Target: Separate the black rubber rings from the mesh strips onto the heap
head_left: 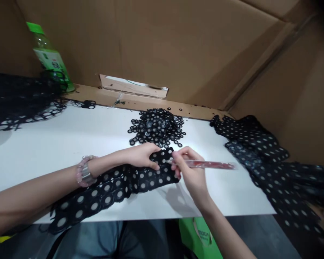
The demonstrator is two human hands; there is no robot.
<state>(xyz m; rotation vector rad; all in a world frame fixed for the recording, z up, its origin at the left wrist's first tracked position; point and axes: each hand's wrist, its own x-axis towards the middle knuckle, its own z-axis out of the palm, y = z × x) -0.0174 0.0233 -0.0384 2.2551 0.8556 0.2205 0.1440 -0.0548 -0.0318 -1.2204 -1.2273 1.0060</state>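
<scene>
A black rubber sheet of punched rings (116, 189) lies across the white table (70, 144) in front of me, its far end lifted. My left hand (142, 155) pinches that far end, fingers closed on it. My right hand (190, 167) grips a red pen-like tool (212, 165) like a pencil, its tip touching the sheet's end beside my left fingers. A pile of loose black rings (158, 126) lies just beyond both hands.
More black ring sheets are heaped at the left (18, 102) and right (272, 158) of the table. A green-capped bottle (50, 57) stands at the back left. Brown cardboard walls (178, 46) enclose the table. A green bag (199, 235) sits below the front edge.
</scene>
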